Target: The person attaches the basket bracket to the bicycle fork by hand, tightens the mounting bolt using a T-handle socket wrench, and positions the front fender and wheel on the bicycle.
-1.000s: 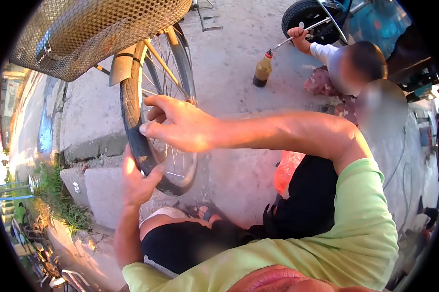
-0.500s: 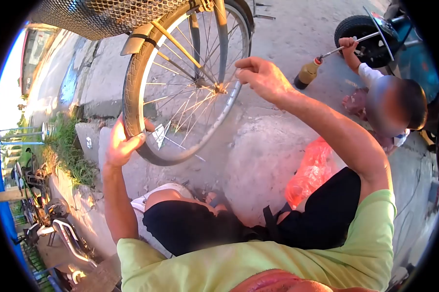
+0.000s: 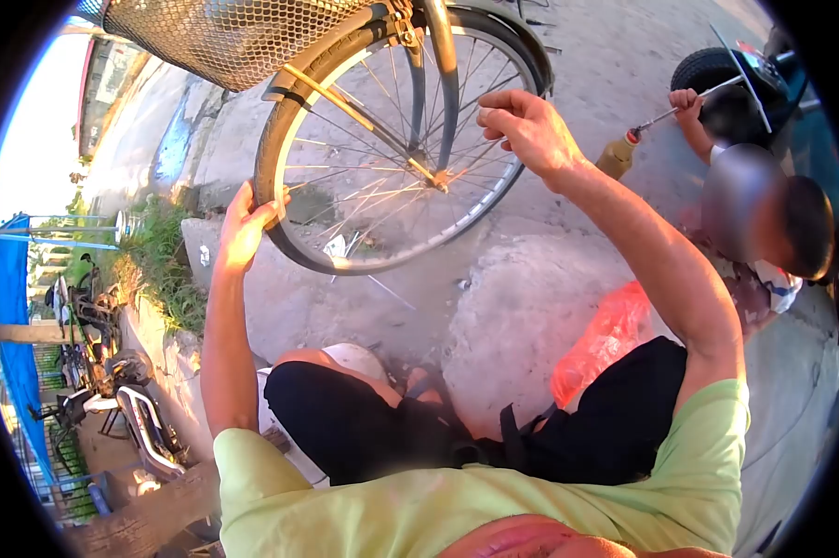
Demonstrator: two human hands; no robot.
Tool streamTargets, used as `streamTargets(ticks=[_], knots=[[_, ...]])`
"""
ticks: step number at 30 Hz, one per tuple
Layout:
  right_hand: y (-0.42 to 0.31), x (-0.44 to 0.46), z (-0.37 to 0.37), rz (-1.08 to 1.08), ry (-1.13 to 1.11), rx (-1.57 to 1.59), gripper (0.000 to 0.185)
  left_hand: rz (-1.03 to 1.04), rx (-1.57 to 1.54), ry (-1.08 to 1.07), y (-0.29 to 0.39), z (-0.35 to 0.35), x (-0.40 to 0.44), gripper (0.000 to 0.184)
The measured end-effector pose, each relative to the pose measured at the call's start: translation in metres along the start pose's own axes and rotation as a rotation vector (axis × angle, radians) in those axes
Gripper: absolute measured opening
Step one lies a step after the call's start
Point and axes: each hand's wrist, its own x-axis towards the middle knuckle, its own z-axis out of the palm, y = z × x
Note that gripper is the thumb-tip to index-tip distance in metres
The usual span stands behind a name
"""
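Observation:
A bicycle's front wheel [image 3: 263, 172] stands before me, its spokes and hub [image 3: 441, 180] exposed. My left hand [image 3: 250, 223] is closed around the tyre at the wheel's lower left, thumb toward the rim. Over the right side of the wheel, my right hand [image 3: 531, 135] has its fingers curled together in a pinch. Whatever may be between those fingertips is too small to make out, and whether they touch the spokes or rim I cannot tell. Above the hub rise the fork [image 3: 444, 70] and a gold-coloured stay [image 3: 350, 113].
A mesh basket [image 3: 243, 42] overhangs the wheel. At right, another person's hand [image 3: 686, 102] grips a rod beside a bottle [image 3: 616, 158], near a dark tyre [image 3: 703, 70]. A red plastic bag [image 3: 607, 339] lies by my knee. Bicycle parts [image 3: 145, 428] stand at left.
My left hand has shifted upward along the wheel's left side. My right hand has moved slightly up and right, its fingers more curled. The wheel sits farther right in view.

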Motion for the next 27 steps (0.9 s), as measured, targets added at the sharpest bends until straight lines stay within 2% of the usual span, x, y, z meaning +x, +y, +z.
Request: streamTargets(ticks=[2,5,6,10,11,13,15,18,21,22,25,26,27], knots=[[-0.003,-0.002,-0.004,-0.002,-0.007,0.022,0.039,-0.033,0.048,-0.004,0.007,-0.002,0.002,0.034],[-0.006,-0.005,-0.009,-0.016,0.005,0.062,0.038,0.168,0.236,0.295,0.036,0.020,-0.003,0.037],[-0.004,-0.005,-0.009,-0.025,0.027,0.086,0.038,0.399,0.514,0.467,0.035,0.017,-0.001,0.042],[-0.002,-0.005,-0.006,-0.024,0.052,0.118,0.038,0.474,0.339,0.209,0.125,0.092,-0.034,0.047],[-0.001,-0.005,-0.005,-0.021,0.052,0.118,0.038,0.498,0.362,0.101,0.134,0.111,-0.030,0.048],[0.006,-0.006,-0.003,-0.020,0.015,0.129,0.037,0.484,0.107,0.008,0.138,0.156,-0.010,0.054],[0.015,-0.008,-0.001,-0.014,-0.023,0.124,0.037,0.402,-0.047,0.116,0.123,0.187,0.032,0.070],[0.026,-0.016,0.002,-0.002,-0.071,0.102,0.037,0.265,-0.138,0.403,0.110,0.211,0.085,0.078],[0.024,-0.027,0.000,-0.012,-0.125,0.091,0.036,0.237,-0.298,0.517,0.093,0.232,0.102,0.078],[0.020,-0.032,0.002,-0.007,-0.122,0.102,0.035,0.231,-0.246,0.539,0.090,0.236,0.106,0.075],[0.027,-0.036,0.003,0.024,-0.181,0.105,0.034,0.357,-0.221,0.666,0.089,0.240,0.108,0.070],[0.029,-0.037,0.003,0.044,-0.209,0.089,0.034,0.515,-0.229,0.733,0.090,0.238,0.105,0.066],[0.028,-0.039,0.003,0.059,-0.217,0.083,0.034,0.380,-0.232,0.744,0.097,0.238,0.105,0.068]])
